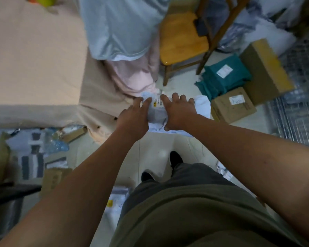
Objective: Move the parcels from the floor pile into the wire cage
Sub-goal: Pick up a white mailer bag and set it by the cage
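Note:
A white soft parcel (pixel 157 111) with a yellow-marked label lies on the floor pile, on top of another white bag (pixel 202 106). My left hand (pixel 134 114) reaches down with straight fingers against the parcel's left side. My right hand (pixel 178 109) spreads over its right side, fingers across the top and thumb curled at the near edge, so the bag bunches between the hands. The wire cage (pixel 296 107) stands at the right, apart from both hands.
Two brown cardboard boxes (pixel 234 106) (pixel 264 72) and teal parcels (pixel 223 75) lie between the pile and the cage. A wooden chair (pixel 182 38) and large soft bags (pixel 125 32) stand behind. A beige-covered surface (pixel 34 50) fills the left; more parcels (pixel 30 154) lie at lower left.

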`<state>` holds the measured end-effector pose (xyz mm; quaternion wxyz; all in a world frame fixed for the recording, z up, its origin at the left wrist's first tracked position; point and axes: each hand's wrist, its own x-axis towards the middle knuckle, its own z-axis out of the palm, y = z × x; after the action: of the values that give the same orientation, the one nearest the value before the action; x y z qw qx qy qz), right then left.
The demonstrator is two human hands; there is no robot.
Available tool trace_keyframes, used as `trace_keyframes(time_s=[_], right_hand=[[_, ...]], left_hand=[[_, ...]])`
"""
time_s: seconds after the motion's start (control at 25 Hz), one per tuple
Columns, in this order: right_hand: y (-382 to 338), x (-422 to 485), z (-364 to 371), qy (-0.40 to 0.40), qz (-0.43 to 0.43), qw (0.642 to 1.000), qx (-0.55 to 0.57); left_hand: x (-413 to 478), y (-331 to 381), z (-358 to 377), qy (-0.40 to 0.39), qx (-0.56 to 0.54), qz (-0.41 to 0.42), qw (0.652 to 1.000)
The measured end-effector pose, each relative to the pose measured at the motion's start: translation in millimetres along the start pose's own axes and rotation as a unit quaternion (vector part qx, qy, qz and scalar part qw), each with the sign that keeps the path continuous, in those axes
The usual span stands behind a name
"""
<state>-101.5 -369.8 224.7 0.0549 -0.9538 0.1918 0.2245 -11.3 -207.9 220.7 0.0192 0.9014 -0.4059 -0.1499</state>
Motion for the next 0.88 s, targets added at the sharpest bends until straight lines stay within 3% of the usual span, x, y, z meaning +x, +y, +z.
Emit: trace_keyframes(time_s=[0.4,0.56,0.88], right_hand=[[114.1,-55.8,17.5,0.036,0.221,0.967,0.119],[169.9,-78.1,34.5,0.027,0.283,0.948,0.144],[271.0,-109.6,60.7,0.029,0.369,0.907,0.200]], left_hand=[[82.4,113.9,-19.7,-0.024,0.082,0.237,0.968],[117.3,186.0,-14.6,0.001,0.114,0.284,0.952],[165.3,318.3,-6.8,-0.034,0.165,0.354,0.920]])
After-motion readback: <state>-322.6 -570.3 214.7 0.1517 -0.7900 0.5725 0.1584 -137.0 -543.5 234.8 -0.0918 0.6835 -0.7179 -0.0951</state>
